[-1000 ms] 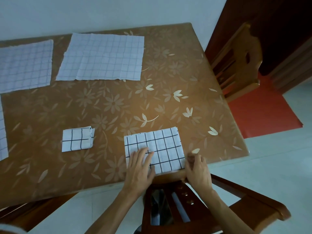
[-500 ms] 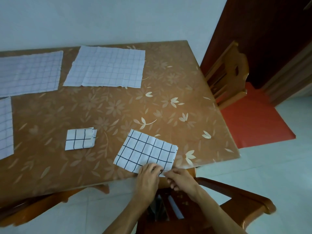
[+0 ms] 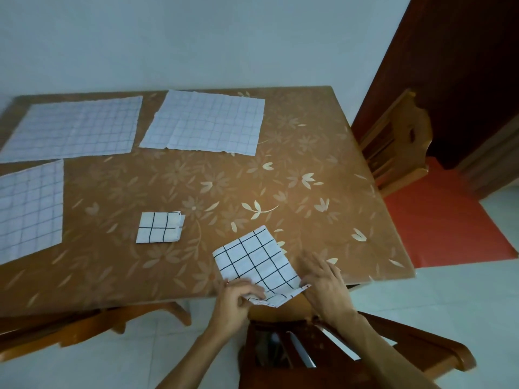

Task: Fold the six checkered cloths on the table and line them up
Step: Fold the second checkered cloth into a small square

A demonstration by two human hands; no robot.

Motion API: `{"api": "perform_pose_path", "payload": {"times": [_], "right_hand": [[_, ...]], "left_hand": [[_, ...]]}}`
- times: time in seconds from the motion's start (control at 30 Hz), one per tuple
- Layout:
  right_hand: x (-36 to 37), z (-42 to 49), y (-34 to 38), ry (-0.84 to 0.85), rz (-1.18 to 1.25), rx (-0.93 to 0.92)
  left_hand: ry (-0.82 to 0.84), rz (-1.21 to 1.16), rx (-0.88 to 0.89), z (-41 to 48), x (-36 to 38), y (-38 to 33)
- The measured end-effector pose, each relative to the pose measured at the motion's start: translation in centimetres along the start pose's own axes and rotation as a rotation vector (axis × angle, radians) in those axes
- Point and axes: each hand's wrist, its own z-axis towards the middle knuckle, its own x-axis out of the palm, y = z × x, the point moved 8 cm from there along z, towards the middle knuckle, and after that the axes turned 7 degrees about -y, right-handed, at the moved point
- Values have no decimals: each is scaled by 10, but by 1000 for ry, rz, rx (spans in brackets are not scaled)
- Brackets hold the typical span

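Observation:
A half-folded checkered cloth [image 3: 254, 259] lies turned at an angle at the table's near edge, its lowest corner hanging over the edge. My left hand [image 3: 234, 300] pinches its near left edge. My right hand [image 3: 325, 282] holds its right corner, fingers spread beside it. A small folded cloth [image 3: 160, 227] rests to the left. Three unfolded cloths lie flat: one at the back middle [image 3: 206, 123], one at the back left [image 3: 75, 129], one at the left edge [image 3: 29, 207].
The brown floral table [image 3: 280, 178] stands against a pale wall. A wooden chair [image 3: 396, 144] is at the right side, over a red mat [image 3: 446, 220]. Another chair [image 3: 323, 357] sits below my arms, at the near edge.
The cloth has been rotated and is now narrower, with its near corner pulled over the table edge. My right hand moved out to the cloth's right corner. The camera tilted up.

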Motion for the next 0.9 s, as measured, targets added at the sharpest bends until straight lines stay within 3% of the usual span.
{"api": "perform_pose_path", "payload": {"times": [0.17, 0.3, 0.43, 0.57, 0.73, 0.9], "right_hand": [[3, -3, 5, -38, 201, 19], [1, -7, -1, 10, 477, 204], [4, -3, -1, 28, 632, 388], [7, 9, 6, 65, 806, 443], [28, 24, 0, 210, 636, 437], [32, 28, -2, 146, 633, 581]], "left_hand": [[-165, 94, -5, -5, -23, 22], [-214, 215, -37, -5, -36, 31], [-109, 87, -202, 1, -34, 62], [-146, -117, -269, 5, -41, 58], [-105, -147, -372, 11, -39, 71], [-93, -133, -381, 15, -36, 77]]}}
